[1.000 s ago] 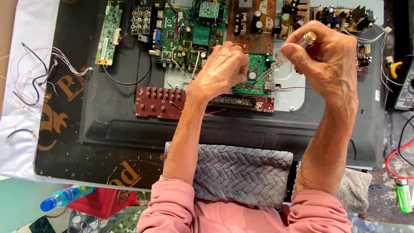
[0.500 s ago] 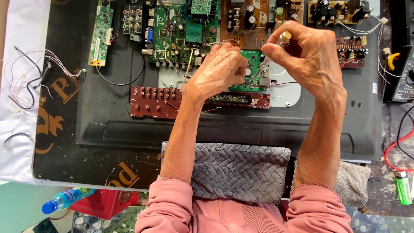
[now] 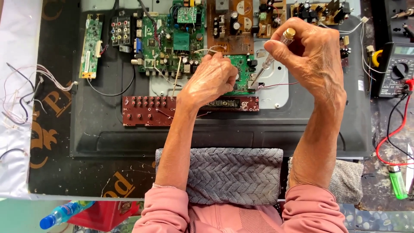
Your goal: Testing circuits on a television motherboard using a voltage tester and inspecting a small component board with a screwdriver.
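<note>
Two bare hands worked with a screwdriver on a small green circuit board inside an opened flat-screen set.

Nearest the viewer lay a grey knitted cloth (image 3: 233,174) at the set's lower edge, with pink sleeves (image 3: 310,213) below it. Beyond it sat a long dark-red button board (image 3: 148,110). The left hand (image 3: 209,82) rested, fingers curled, on the small green board (image 3: 241,75); whether it pinched anything could not be told. The right hand (image 3: 315,54) was closed tight around a clear-handled screwdriver (image 3: 269,58), tilted, its tip down at the board's right edge. Farther back lay a larger green main board (image 3: 172,39) and a brown power board (image 3: 235,23). A multimeter (image 3: 396,69) sat at far right.
</note>
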